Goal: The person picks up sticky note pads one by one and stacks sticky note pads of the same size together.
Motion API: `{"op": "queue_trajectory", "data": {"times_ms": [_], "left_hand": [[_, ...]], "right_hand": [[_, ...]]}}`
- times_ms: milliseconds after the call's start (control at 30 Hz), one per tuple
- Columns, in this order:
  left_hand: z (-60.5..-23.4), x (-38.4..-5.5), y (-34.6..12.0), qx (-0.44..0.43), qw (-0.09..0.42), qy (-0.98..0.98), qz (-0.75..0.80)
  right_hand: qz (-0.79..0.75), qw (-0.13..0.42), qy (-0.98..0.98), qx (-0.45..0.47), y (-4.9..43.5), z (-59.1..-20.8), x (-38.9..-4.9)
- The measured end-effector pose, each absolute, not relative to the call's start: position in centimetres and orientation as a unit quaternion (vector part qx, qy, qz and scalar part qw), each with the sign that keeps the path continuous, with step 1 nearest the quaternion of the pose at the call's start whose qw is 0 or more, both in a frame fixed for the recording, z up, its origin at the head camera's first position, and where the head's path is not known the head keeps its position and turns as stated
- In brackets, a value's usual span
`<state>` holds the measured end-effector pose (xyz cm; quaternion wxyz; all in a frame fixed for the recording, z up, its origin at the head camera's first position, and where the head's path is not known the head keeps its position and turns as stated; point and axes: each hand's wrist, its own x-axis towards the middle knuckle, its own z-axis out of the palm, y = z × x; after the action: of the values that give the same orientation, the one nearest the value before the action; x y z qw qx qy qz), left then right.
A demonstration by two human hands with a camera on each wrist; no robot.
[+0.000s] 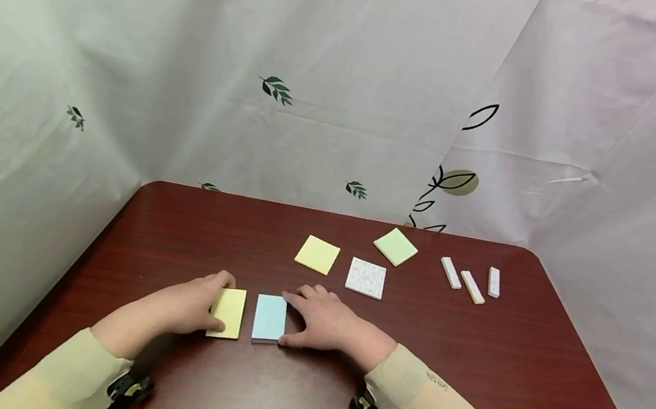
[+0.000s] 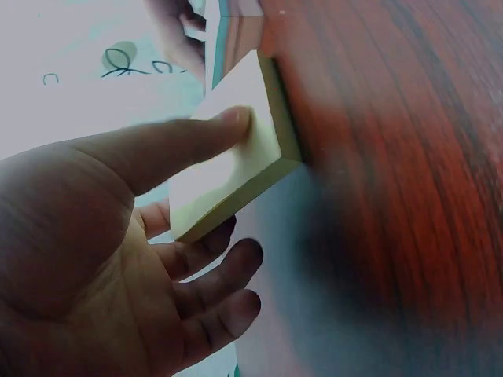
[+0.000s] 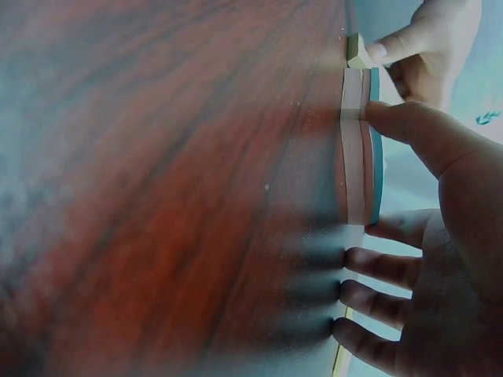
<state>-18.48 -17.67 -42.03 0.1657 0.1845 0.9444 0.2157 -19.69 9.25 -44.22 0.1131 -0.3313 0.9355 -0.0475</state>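
In the head view my left hand pinches a yellow sticky note pad by its left side. The left wrist view shows the thumb across the top of this pad, its fingers reaching the far edge. Just to the right lies a stack of sticky note pads with a blue one on top. My right hand holds that stack by its right corners, thumb near and index finger far. Its other fingertips rest on the table. Layered pink and white edges of the stack show in the right wrist view.
Behind the hands on the dark red table lie a yellow pad, a patterned white pad and a pale green pad. Three narrow white blocks lie at the back right. A pale curtain surrounds the table.
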Motion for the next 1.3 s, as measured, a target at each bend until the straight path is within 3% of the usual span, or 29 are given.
{"op": "queue_trajectory", "data": {"times_ms": [300, 567, 800, 1100, 1300], "left_hand": [[-41.8, -18.2, -18.6, 0.156, 0.159, 0.933, 0.282], [-41.6, -18.4, -19.2, 0.099, 0.200, 0.879, 0.420], [-41.0, -18.7, -19.4, 0.098, 0.221, 0.837, 0.491], [-42.4, -19.1, -17.5, 0.082, 0.248, 0.817, 0.514], [-43.7, -19.1, -15.6, 0.071, 0.227, 0.829, 0.507]], "right_hand": [[-0.052, 0.110, 0.936, -0.331, 9.2, -44.4, -19.7], [-0.052, 0.107, 0.935, -0.334, 9.2, -44.3, -19.6], [-0.053, 0.104, 0.934, -0.338, 9.1, -44.2, -19.6], [-0.049, 0.110, 0.936, -0.330, 9.0, -44.2, -19.7], [-0.049, 0.113, 0.937, -0.326, 9.0, -44.4, -19.7]]}}
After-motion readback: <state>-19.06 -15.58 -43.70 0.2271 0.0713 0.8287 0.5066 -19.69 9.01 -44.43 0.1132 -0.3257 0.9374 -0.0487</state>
